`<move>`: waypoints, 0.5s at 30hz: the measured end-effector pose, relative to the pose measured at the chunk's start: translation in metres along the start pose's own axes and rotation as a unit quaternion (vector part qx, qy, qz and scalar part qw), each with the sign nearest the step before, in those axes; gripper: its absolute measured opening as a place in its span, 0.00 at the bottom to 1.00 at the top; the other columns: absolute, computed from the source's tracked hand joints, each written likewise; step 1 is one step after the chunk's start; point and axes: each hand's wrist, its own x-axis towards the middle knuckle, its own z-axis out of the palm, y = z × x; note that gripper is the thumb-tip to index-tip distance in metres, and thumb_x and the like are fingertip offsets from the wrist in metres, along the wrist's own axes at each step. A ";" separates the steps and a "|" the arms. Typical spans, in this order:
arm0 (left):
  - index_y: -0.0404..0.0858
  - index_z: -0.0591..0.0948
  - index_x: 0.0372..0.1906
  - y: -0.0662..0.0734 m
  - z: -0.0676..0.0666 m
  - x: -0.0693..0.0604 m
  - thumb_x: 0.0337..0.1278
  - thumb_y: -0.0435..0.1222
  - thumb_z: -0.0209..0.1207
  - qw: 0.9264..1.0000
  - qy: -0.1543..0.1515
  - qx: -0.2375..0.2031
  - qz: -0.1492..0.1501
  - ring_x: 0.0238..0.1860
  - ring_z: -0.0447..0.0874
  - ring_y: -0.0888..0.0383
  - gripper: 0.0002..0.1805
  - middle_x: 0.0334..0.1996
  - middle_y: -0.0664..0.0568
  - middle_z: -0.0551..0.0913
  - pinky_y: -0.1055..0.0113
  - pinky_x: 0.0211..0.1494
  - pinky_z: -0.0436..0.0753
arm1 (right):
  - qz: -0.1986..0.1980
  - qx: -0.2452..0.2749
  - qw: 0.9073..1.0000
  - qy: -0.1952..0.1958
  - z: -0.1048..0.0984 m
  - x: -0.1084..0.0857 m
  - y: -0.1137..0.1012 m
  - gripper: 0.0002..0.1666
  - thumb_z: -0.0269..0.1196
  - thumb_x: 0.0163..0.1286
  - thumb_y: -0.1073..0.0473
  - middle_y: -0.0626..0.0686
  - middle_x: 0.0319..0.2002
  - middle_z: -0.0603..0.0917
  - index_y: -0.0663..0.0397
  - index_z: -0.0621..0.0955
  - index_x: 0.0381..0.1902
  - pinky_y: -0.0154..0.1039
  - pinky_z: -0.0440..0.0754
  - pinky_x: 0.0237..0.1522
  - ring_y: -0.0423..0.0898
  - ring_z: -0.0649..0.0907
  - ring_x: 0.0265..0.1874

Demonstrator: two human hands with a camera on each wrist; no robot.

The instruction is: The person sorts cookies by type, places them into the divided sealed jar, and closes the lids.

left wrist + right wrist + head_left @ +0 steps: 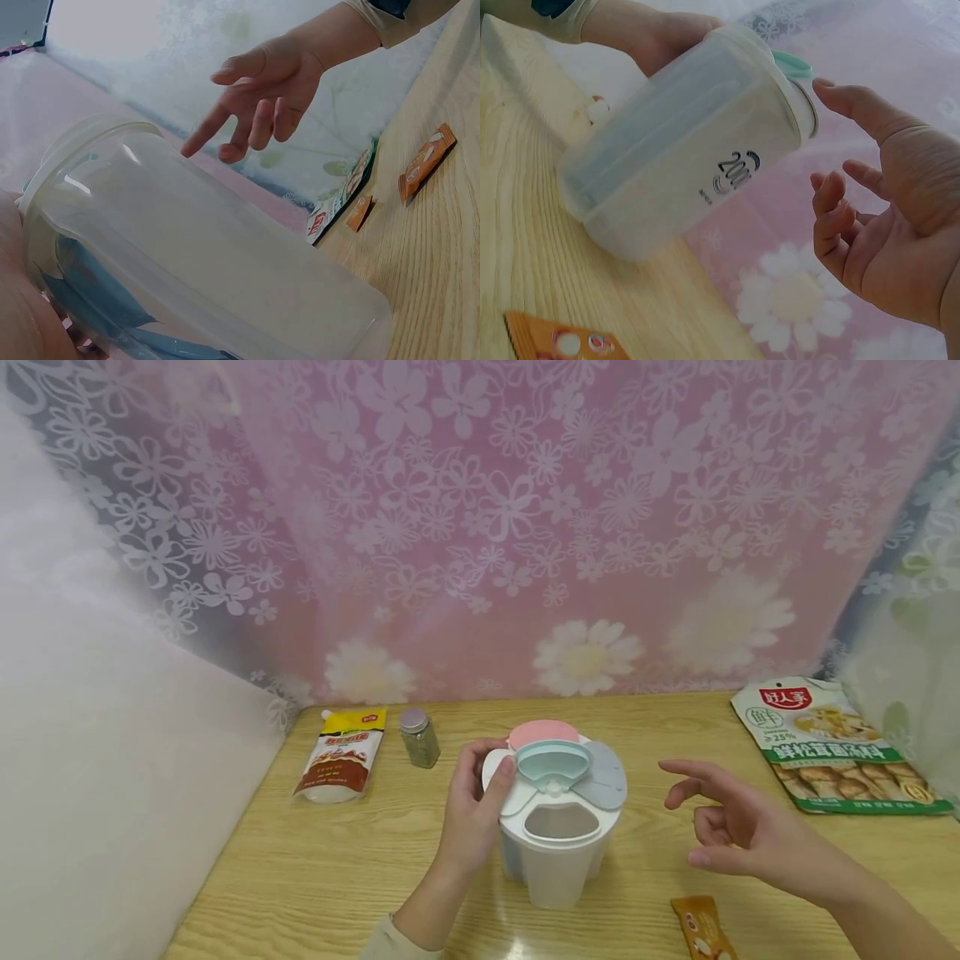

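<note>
A clear plastic storage canister [558,868] with several compartments stands on the table. Its top has pink [543,732], grey-blue and white lids, while a mint-green lid [553,763] is tipped up and the front compartment lies uncovered. My left hand [471,814] grips the canister's left side, thumb over the white lid. To the right, my right hand [738,827] hovers apart from the canister, holding nothing, its fingers loosely bent. In the right wrist view, dark printed figures show on the canister wall [667,172].
An orange packet [703,928] lies near the front edge; the left wrist view shows a second small orange packet [360,213]. A green-and-white mushroom pouch [840,747] is at the back right. A yellow-and-brown pouch [342,756] and a small spice jar [419,739] stand at the back left.
</note>
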 end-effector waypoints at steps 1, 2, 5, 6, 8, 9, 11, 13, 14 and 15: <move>0.30 0.68 0.58 0.000 0.000 0.000 0.72 0.37 0.54 1.000 0.001 0.002 -0.002 0.51 0.78 0.61 0.18 0.52 0.48 0.78 0.72 0.56 0.79 | -0.007 0.002 1.000 -0.004 -0.002 -0.003 0.002 0.48 0.56 0.64 0.83 0.52 0.54 0.71 0.62 0.51 0.78 0.41 0.72 0.22 0.51 0.67 0.24; 0.31 0.68 0.58 0.001 0.000 -0.001 0.72 0.37 0.54 1.000 0.004 0.006 -0.005 0.51 0.78 0.61 0.18 0.52 0.48 0.78 0.72 0.55 0.79 | -0.009 0.007 1.000 -0.008 -0.004 -0.005 0.004 0.48 0.55 0.64 0.84 0.52 0.54 0.71 0.63 0.51 0.77 0.41 0.72 0.21 0.51 0.67 0.25; 0.32 0.69 0.58 0.002 -0.001 -0.001 0.72 0.38 0.54 1.000 0.013 0.014 -0.007 0.51 0.78 0.61 0.18 0.51 0.46 0.78 0.72 0.55 0.79 | -0.021 0.017 1.000 -0.016 -0.009 -0.011 0.010 0.48 0.54 0.64 0.85 0.51 0.53 0.71 0.66 0.50 0.77 0.43 0.69 0.20 0.50 0.65 0.25; 0.32 0.69 0.58 0.002 -0.001 -0.001 0.72 0.37 0.55 1.000 0.015 0.016 -0.006 0.50 0.78 0.61 0.18 0.51 0.46 0.78 0.72 0.55 0.79 | -0.025 0.019 0.999 -0.019 -0.011 -0.013 0.011 0.47 0.54 0.63 0.85 0.51 0.53 0.71 0.67 0.49 0.77 0.43 0.68 0.20 0.50 0.65 0.25; 0.31 0.68 0.58 0.002 0.000 -0.001 0.72 0.37 0.55 1.000 0.015 0.014 0.002 0.50 0.79 0.61 0.18 0.50 0.45 0.78 0.72 0.55 0.79 | -0.031 0.023 0.999 -0.022 -0.014 -0.017 0.014 0.47 0.53 0.63 0.86 0.51 0.53 0.71 0.69 0.49 0.76 0.44 0.68 0.20 0.50 0.65 0.25; 0.30 0.68 0.58 0.002 0.000 0.000 0.72 0.36 0.55 1.000 0.014 0.012 0.004 0.50 0.79 0.61 0.18 0.50 0.44 0.78 0.72 0.55 0.80 | -0.036 0.023 0.999 -0.024 -0.015 -0.019 0.015 0.46 0.52 0.63 0.87 0.51 0.53 0.71 0.70 0.50 0.76 0.44 0.67 0.20 0.50 0.65 0.25; 0.30 0.68 0.58 0.001 0.001 0.000 0.71 0.36 0.55 1.000 0.011 0.008 0.007 0.50 0.79 0.62 0.18 0.51 0.45 0.78 0.72 0.54 0.80 | -0.038 0.025 0.999 -0.030 -0.017 -0.024 0.018 0.46 0.52 0.63 0.87 0.51 0.54 0.72 0.71 0.50 0.76 0.44 0.67 0.20 0.49 0.65 0.25; 0.30 0.68 0.58 0.001 0.002 0.000 0.71 0.36 0.55 1.000 0.011 0.005 0.007 0.50 0.79 0.62 0.18 0.52 0.45 0.78 0.72 0.55 0.80 | -0.038 0.026 0.998 -0.037 -0.017 -0.029 0.021 0.46 0.52 0.62 0.87 0.51 0.54 0.72 0.72 0.50 0.75 0.44 0.67 0.20 0.49 0.65 0.25; 0.30 0.68 0.58 0.000 0.002 -0.001 0.71 0.36 0.55 1.000 0.010 0.005 0.007 0.51 0.79 0.62 0.18 0.52 0.45 0.78 0.72 0.55 0.79 | -0.037 0.023 0.998 -0.039 -0.017 -0.031 0.023 0.46 0.53 0.62 0.87 0.51 0.54 0.72 0.71 0.50 0.75 0.44 0.67 0.19 0.49 0.65 0.25; 0.31 0.69 0.58 0.000 0.002 -0.001 0.71 0.36 0.55 1.000 0.010 0.005 0.004 0.51 0.79 0.62 0.18 0.52 0.45 0.78 0.72 0.55 0.79 | -0.037 0.021 0.998 -0.040 -0.017 -0.033 0.025 0.46 0.53 0.62 0.87 0.51 0.53 0.72 0.71 0.51 0.75 0.44 0.67 0.19 0.49 0.65 0.25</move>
